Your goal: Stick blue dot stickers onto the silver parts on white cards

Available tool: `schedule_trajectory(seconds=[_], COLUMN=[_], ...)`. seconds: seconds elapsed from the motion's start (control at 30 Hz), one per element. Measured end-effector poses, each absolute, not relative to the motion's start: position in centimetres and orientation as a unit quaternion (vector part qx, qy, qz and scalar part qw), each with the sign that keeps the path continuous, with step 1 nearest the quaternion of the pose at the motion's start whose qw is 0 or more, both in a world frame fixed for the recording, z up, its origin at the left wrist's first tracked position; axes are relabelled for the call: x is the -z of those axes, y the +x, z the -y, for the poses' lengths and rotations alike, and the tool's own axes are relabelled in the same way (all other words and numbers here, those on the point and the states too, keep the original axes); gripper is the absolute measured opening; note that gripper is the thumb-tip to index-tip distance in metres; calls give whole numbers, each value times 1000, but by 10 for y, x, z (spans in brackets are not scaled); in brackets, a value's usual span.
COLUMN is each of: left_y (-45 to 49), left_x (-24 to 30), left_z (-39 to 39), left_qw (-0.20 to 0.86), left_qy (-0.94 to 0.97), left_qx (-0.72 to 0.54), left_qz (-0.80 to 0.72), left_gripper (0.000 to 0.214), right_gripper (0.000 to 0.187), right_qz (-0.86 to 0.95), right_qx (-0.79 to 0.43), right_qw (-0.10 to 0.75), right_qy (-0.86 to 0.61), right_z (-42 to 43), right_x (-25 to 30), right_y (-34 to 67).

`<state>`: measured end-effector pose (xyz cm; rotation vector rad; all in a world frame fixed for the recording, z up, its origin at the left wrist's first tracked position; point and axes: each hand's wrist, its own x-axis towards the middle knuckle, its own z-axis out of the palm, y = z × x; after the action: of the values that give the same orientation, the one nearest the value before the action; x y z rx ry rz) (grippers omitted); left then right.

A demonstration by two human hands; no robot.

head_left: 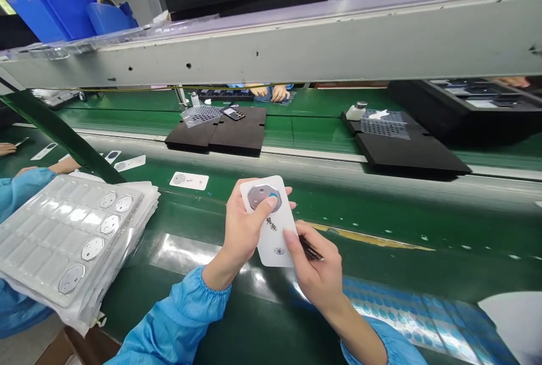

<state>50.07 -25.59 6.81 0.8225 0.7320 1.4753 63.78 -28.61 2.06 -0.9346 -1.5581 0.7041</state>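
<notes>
The card [275, 240] sits between left hand [242, 227] and right hand [320, 272]; left of the card, a tray [46, 224]; behind it and left, a loose card [195, 181]; nearer and right of it, a plastic sheet [402, 314]; farther behind it, boards [239, 138]

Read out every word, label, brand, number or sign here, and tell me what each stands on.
No text is legible.
Held white card: dark script-like mark and small round emblem, too small and blurred to read.
White card lying on the green surface: tiny marks, unreadable.
Cards farther left: any print is too small to tell.
</notes>
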Motion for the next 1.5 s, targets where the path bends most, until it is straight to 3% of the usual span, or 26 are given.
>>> schedule_trajectory(seconds=[0.37,0.5,0.7,0.8,0.93,1.0,1.13,1.27,1.4,1.5], left_y=[502,501,502,501,497,495,495,494,493,495], left_x=[-68,-66,-57,-56,-57,-57,-57,-63,-69,-76], left_z=[257,256,255,254,255,254,257,261,257,262], left_qw=[625,615,580,621,631,625,648,579,567,573], left_qy=[311,351,346,340,339,340,368,479,519,487], left_qx=[-638,-642,-682,-647,-626,-623,-570,-514,-462,-455], left_qz=[-324,-295,-282,-282,-309,-325,-346,-415,-443,-477], left_gripper=[45,56,54,61,50,49,49,39,48,51], right_gripper=[16,17,18,20,21,20,12,16,5,16], right_qz=[697,694,686,677,728,751,718,736,735,719], right_qx=[-222,-225,-258,-276,-262,-229,-129,-75,-41,-94], right_qw=[562,553,556,556,519,502,550,563,574,545], right_qy=[-387,-402,-392,-395,-363,-363,-407,-368,-360,-420], right_z=[289,286,288,289,283,277,272,274,265,267], right_x=[-18,-19,-17,-19,-28,-34,-45,-54,-55,-59], right_y=[639,643,641,638,645,655,668,664,665,671])
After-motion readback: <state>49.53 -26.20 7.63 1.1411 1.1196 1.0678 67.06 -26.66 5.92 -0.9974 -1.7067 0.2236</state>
